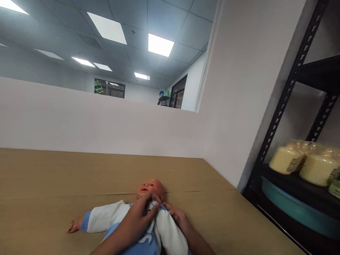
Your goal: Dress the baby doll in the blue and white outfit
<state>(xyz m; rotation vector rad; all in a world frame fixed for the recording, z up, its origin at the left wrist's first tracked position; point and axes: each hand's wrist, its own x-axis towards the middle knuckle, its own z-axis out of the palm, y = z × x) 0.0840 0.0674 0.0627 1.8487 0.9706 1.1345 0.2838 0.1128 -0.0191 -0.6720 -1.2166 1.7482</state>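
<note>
A doll [150,236] lies on a table [79,173], left hand [140,214] at its collar [153,203], thumb and fingers slightly parted; right hand [181,219] at its shoulder [164,214], fingers bent, either's grip unclear.

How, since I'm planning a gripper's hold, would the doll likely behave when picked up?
The doll has a glossy bare head, probably slippery. The outstretched sleeve looks fuzzy, so it should grip better, though its folds suggest it may shift. Being rounded, the head might roll sideways if unsupported.
</note>
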